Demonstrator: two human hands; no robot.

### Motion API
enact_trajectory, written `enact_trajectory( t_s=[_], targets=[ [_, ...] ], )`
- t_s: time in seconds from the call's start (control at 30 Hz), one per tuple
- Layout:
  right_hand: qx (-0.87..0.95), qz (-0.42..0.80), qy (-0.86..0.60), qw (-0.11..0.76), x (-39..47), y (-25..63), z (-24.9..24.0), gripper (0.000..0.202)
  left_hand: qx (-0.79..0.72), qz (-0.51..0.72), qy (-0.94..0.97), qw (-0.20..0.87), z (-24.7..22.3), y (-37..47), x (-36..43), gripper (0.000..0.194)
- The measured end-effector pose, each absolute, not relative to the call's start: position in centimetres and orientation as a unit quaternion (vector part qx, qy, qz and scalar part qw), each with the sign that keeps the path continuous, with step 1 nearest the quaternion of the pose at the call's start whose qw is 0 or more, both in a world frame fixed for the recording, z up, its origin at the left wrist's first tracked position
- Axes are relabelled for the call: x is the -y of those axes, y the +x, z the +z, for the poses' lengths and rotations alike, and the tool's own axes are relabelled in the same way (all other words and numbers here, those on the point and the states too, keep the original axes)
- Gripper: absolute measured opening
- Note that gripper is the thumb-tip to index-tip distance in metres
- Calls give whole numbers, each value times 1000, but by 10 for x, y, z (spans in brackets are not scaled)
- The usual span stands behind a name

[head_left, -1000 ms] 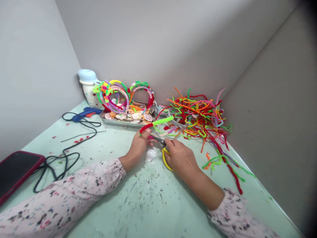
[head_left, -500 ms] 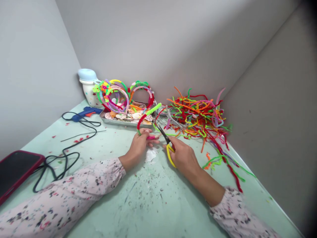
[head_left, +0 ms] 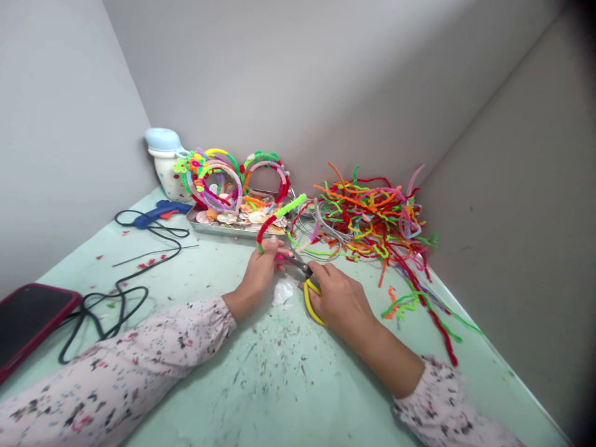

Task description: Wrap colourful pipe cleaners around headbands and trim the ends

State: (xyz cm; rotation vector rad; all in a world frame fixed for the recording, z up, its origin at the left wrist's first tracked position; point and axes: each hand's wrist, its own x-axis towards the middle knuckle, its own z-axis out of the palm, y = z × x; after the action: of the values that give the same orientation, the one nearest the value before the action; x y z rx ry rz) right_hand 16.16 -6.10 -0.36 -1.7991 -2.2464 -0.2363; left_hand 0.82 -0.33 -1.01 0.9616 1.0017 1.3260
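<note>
My left hand (head_left: 259, 271) is closed around a curved band wrapped in pipe cleaner (head_left: 266, 228), with red, bright green, pink and pale lengths showing. Part of the band is hidden by my fingers. Black-bladed scissors with yellow handles (head_left: 313, 305) are in my right hand (head_left: 343, 299), its fingers wrapped round the handles. The blades reach the pink part of the band beside my left fingertips; whether they touch it I cannot tell. Just under the hands lies a scrap of white material (head_left: 284, 290).
A metal tray (head_left: 223, 231) of seashells stands behind, with several colourful wrapped hoops (head_left: 285, 186) on it. To the right is a tangled heap of pipe cleaners (head_left: 367, 208). At left are a blue glue gun (head_left: 156, 214), its black cord, a phone (head_left: 35, 320) and a white cup (head_left: 170, 174).
The scissors have moved left and tilted, bringing their blades to the band at my left fingers. The band's pale and lavender end now shows above the blades. My left hand has hardly moved.
</note>
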Motion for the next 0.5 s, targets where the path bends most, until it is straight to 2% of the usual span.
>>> enact_trajectory(
  t_s=[0.3,0.4,0.5],
  targets=[
    [772,-103,-623,73,61,166,-2,33,-430,561,411,576,-9,10,4,40],
    [766,-61,-629,117,57,170,-6,32,-419,552,411,592,-8,10,4,30],
    [748,19,-628,214,53,173,-8,31,-411,544,407,607,-9,9,3,14]
  ],
)
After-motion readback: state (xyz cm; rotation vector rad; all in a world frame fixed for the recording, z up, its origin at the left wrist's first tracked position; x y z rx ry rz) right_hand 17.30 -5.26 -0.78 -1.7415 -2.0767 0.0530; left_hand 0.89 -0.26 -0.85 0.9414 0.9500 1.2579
